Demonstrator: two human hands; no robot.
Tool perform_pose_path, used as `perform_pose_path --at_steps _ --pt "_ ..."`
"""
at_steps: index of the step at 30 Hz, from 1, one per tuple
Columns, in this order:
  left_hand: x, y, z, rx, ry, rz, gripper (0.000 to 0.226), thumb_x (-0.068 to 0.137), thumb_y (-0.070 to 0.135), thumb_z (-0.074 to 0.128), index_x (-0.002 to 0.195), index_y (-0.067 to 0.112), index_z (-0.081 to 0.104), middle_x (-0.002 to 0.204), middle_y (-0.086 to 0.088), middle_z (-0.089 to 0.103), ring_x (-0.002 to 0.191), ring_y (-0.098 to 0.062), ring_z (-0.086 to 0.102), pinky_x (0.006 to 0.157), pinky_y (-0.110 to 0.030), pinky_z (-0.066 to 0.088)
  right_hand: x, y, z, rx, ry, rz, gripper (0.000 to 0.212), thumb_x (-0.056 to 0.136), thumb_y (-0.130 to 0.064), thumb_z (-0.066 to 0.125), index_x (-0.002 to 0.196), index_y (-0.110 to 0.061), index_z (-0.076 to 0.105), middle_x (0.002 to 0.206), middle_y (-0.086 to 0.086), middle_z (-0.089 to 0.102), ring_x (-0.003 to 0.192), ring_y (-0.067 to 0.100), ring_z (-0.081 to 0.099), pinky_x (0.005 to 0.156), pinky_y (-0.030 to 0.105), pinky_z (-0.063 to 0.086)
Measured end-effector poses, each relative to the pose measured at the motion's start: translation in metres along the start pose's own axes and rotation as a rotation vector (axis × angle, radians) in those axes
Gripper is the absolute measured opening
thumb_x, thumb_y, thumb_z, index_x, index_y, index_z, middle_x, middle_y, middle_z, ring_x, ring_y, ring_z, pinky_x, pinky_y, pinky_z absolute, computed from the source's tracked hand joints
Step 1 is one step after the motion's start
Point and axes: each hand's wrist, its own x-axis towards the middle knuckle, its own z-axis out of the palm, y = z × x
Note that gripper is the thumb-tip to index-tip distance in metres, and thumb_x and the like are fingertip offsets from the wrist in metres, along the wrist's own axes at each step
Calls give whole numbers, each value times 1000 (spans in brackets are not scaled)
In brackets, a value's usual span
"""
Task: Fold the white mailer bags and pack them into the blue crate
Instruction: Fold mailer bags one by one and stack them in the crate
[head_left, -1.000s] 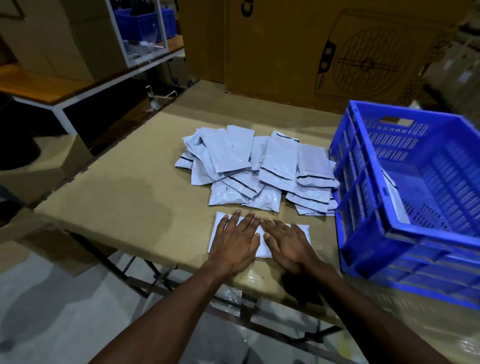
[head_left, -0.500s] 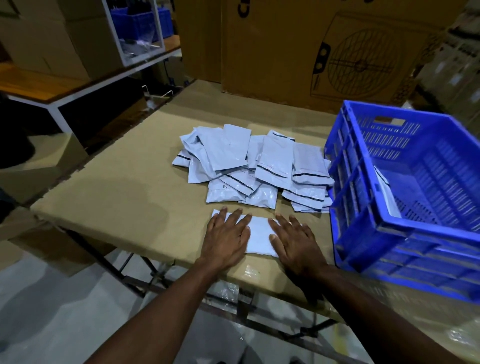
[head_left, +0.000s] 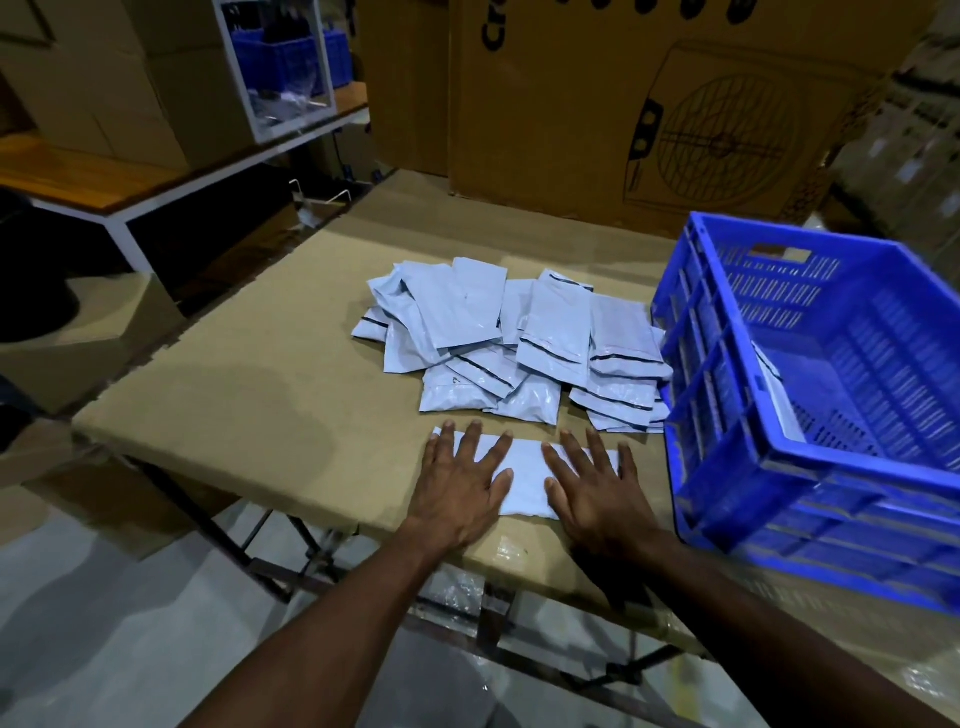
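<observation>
Head view: a person stands at a table (head_left: 218, 395) covered in brown card and looks down at both hands.
Left hand: the left hand (head_left: 460, 480) lies flat, fingers straight and spread, pressing on the left end of one white bag (head_left: 524, 480). It holds nothing.
Right hand: the right hand (head_left: 597, 486) is flat too, fingers straight, pressing on the right end of the same bag. It holds nothing.
Where the bag is: it lies flat near the front edge of the table, under both palms. Only its middle shows, in the gap between the hands.
Other bags: a pile of white bags (head_left: 519, 348) sits just behind the fingertips, touching the crate side.
Crate: the blue crate (head_left: 727, 467) sits to the right, just beside the right hand. One white bag seems to lean inside its near wall; I cannot tell more.
What could go wrong: the bag looks slick, so I think it may slide or spring open when the hands lift.
Another slip: the bag is close to the table edge, so a push toward the body could drop it.
Also: a wide sweep could bump the pile.
</observation>
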Motion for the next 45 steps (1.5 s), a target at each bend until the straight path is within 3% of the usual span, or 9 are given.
perform_pose_path --at_steps 6,9,16,23,28,31,37,42,45 --pt "1 1 -3 -5 -21 -12 73 92 63 -1 159 41 19 169 -6 11 153 -41 4 123 -52 3 4 -2 -2 159 4 -54 94 87 -71 -16 157 -24 24 163 4 26 150 33 19 120 45 19" --pt "2 1 -4 -5 -32 -12 67 95 60 8 158 41 20 169 -5 9 153 -40 2 124 -52 3 8 -1 -2 109 -59 -59 87 85 -71 -16 158 -33 13 164 3 22 150 35 17 119 47 21" --pt "0 2 -4 13 -42 -18 65 96 59 9 158 41 18 169 -5 8 152 -44 1 123 -54 2 7 -4 4 114 -52 -17 80 89 -70 -11 156 -38 17 164 2 22 150 36 16 118 49 21" --pt "0 3 -5 20 -34 -14 69 94 60 2 158 41 20 169 -4 9 151 -44 3 123 -55 3 8 2 4 244 -67 -20 87 81 -80 -11 155 -44 16 166 -7 7 153 24 0 121 45 6" --pt "-1 1 -3 -8 -22 -11 75 88 63 -7 159 43 11 170 -3 2 152 -45 -1 123 -55 4 -6 7 10 234 18 11 80 87 -77 -8 155 -44 16 166 -7 12 153 18 1 121 36 0" --pt "-2 -3 4 -25 7 -5 70 91 64 -2 158 45 -5 169 -5 -15 152 -45 -4 122 -56 5 -4 5 9 197 5 21 78 89 -74 -7 157 -41 12 166 -4 9 153 20 1 121 38 1" --pt "-3 -6 5 16 -45 26 70 89 68 -3 156 50 -2 169 -5 -2 150 -48 -4 121 -59 4 -3 7 8 181 -32 26 90 80 -78 -19 157 -40 6 167 -1 5 153 22 1 122 44 2" --pt "-1 -7 -1 -28 -84 32 74 85 72 -3 156 51 2 169 -1 0 150 -46 -5 121 -57 2 -3 5 -7 182 -178 42 92 73 -89 -6 154 -45 -6 160 -19 -15 150 18 -20 113 58 -18" --pt "2 -10 -4 -28 -115 47 61 98 67 13 156 52 2 169 1 -1 151 -45 -6 122 -56 1 -11 1 -12 34 -144 -96 100 70 -91 -6 156 -40 -7 161 -14 -15 151 22 -18 109 64 -22"
